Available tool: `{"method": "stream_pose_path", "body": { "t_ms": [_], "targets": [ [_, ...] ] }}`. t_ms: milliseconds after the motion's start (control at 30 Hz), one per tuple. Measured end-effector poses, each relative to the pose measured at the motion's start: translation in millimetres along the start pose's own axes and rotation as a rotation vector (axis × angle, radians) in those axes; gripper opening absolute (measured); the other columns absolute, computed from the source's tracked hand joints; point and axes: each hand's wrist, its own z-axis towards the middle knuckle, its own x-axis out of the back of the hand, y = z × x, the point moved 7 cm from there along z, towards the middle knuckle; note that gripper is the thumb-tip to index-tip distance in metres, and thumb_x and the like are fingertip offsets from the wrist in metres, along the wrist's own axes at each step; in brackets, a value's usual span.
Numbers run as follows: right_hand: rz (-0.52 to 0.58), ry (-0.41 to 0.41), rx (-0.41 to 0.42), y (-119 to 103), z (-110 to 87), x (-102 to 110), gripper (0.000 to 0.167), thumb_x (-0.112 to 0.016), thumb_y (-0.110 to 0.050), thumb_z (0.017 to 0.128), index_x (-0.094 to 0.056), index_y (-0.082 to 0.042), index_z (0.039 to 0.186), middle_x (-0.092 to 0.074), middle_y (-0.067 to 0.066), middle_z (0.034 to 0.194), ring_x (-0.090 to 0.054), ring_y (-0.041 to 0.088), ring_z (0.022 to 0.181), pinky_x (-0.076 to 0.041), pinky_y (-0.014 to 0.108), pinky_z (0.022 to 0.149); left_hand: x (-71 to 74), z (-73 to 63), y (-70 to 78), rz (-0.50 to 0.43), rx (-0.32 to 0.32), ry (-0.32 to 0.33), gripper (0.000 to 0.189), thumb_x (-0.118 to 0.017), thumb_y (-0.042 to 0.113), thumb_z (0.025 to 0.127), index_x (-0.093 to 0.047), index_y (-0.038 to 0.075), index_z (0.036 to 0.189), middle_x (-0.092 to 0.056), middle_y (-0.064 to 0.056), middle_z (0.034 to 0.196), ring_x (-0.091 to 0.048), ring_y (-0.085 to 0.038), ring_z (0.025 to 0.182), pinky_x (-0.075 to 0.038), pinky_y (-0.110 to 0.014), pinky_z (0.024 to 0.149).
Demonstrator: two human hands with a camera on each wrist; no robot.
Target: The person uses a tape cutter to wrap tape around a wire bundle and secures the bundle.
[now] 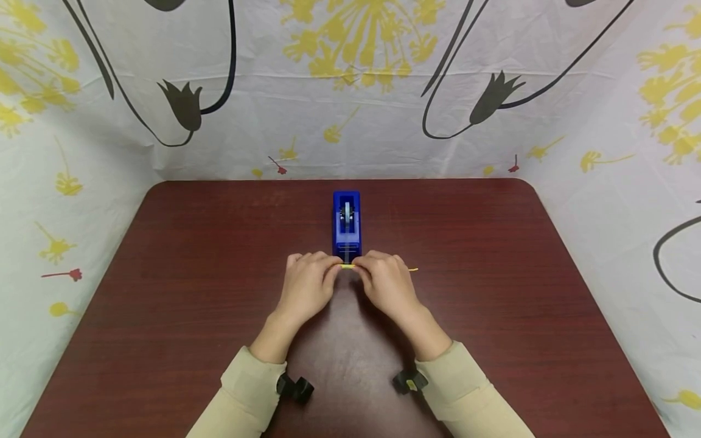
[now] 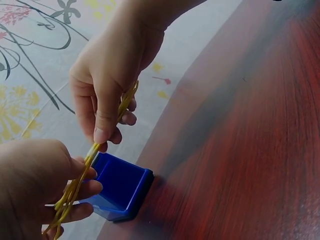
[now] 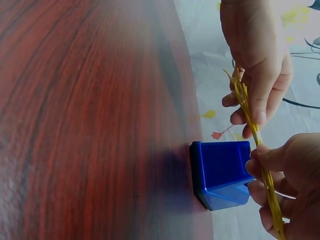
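A bundle of thin yellow strands (image 2: 75,185), perhaps cord or wire, is stretched between both hands just in front of a blue tape dispenser (image 1: 347,222). My left hand (image 1: 308,283) pinches it between thumb and fingers on the left. On the right, my right hand (image 1: 386,283) pinches it the same way, and a loose yellow end sticks out beyond that hand. A pale, shiny patch (image 2: 93,149), seemingly clear tape, lies on the strands between the two thumbs. From the dispenser's roll, a strip of tape (image 1: 347,240) runs forward toward the bundle.
Beneath everything is a dark red wood-grain table (image 1: 219,243) with rounded far corners. A white cloth (image 1: 350,134) with yellow and grey plant prints hangs behind it and at both sides. Black wrist cameras show below the sleeves.
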Motion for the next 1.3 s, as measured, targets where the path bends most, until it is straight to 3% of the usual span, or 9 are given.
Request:
{"method": "stream_pose_path", "body": {
  "t_ms": [367,633,867,1133,1300],
  "targets": [
    [0.032,0.011,-0.004,3,0.5,-3,0.007,-0.079,-0.009,0.088,-0.079,-0.011,0.094,-0.072,0.0,0.086,-0.068,0.019,0.074,-0.05,0.041,0.064,-1.3,1.4,-3.9,-0.023,0.002,0.009,0.014,-0.068,0.019,0.098,-0.08,0.011,0.102,-0.073,-0.001,0.09,-0.068,-0.021,0.082,-0.044,-0.046,0.083],
    [0.041,-0.031,-0.022,6,1.5,-7,0.013,-0.071,-0.014,0.095,-0.079,-0.008,0.104,-0.073,0.004,0.09,-0.069,0.022,0.075,-0.055,0.041,0.064,-2.5,2.4,-6.5,-0.072,0.011,0.043,0.012,-0.071,0.016,0.095,-0.08,0.01,0.101,-0.072,-0.001,0.088,-0.068,-0.021,0.082,-0.043,-0.045,0.082],
    [0.04,-0.105,-0.041,8,3.1,-9,0.011,-0.068,-0.012,0.097,-0.078,-0.009,0.096,-0.071,0.003,0.084,-0.069,0.024,0.077,-0.055,0.043,0.069,-4.7,3.1,-7.6,-0.087,0.016,0.047,0.012,-0.073,0.016,0.094,-0.081,0.011,0.101,-0.073,0.0,0.088,-0.068,-0.02,0.082,-0.043,-0.044,0.082],
    [0.044,-0.071,-0.045,10,4.3,-7,0.009,-0.072,-0.014,0.095,-0.079,-0.011,0.091,-0.069,0.001,0.079,-0.065,0.02,0.07,-0.053,0.04,0.061,-4.5,4.1,-7.3,-0.096,0.025,0.034,0.011,-0.073,0.017,0.095,-0.08,0.012,0.101,-0.073,0.0,0.089,-0.068,-0.021,0.081,-0.044,-0.045,0.082],
    [0.056,-0.05,-0.043,11,4.8,-5,0.007,-0.074,-0.014,0.093,-0.079,-0.01,0.091,-0.07,0.001,0.08,-0.065,0.021,0.072,-0.053,0.044,0.066,-5.6,5.4,-7.1,-0.098,0.043,-0.009,0.015,-0.073,0.019,0.095,-0.078,0.011,0.106,-0.073,-0.002,0.094,-0.068,-0.022,0.083,-0.043,-0.046,0.085]
  ]
}}
